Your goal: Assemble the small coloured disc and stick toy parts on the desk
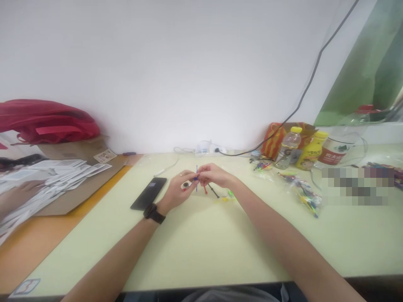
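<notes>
Both my hands meet over the middle of the pale green table [195,243]. My left hand [178,189], with a black watch on the wrist, is closed in a pinch around a small white and black piece with red bits. My right hand [214,175] is closed too, pinching a thin blue stick [197,179] that stands upright between the two hands. Just below my right fingers lie a red piece and a thin black stick [214,191]. A small yellow and green piece [227,197] rests on the table by my right wrist.
A black phone [149,193] lies left of my hands. Clear bags of coloured pieces [304,193] and bottles [288,147] [311,150] stand at the right rear. A power strip [206,148] sits by the wall. Cards cover cardboard [50,178] at left, beneath a red bag [44,119].
</notes>
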The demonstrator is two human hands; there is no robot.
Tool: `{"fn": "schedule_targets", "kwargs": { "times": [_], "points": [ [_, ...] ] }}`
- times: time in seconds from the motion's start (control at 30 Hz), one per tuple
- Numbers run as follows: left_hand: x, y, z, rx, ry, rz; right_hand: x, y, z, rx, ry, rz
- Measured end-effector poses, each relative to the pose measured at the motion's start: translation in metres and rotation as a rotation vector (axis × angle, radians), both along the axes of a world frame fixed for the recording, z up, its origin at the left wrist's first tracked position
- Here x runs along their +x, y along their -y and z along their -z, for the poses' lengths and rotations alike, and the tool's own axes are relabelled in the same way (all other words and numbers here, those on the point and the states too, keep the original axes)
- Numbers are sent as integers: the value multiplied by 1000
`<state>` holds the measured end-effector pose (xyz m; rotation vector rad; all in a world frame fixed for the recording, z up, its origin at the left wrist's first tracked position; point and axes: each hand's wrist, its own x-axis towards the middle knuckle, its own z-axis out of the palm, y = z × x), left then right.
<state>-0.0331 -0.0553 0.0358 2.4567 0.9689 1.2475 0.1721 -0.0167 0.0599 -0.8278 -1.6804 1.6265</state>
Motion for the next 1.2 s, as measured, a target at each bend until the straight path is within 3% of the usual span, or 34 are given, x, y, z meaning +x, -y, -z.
{"fn": "schedule_targets", "kwargs": {
  "times": [0.3,0.57,0.8,0.97,1.07,1.2],
  "points": [
    [-8,-5,-1,-214,121,-29,-4,0,5,-9,-17,7],
    [-8,-5,-3,-197,35,43,-7,1,9,66,89,0],
    [-7,-1,-4,-245,6,26,-11,-3,20,256,388,109],
    [-13,-2,-1,-257,-213,68,4,-8,13,338,681,126],
    [-19,-9,4,-202,-300,48,18,-8,-2,366,821,76],
    [-30,-20,7,-100,-323,-5,37,-5,-19,269,1021,-130]
  ]
}}
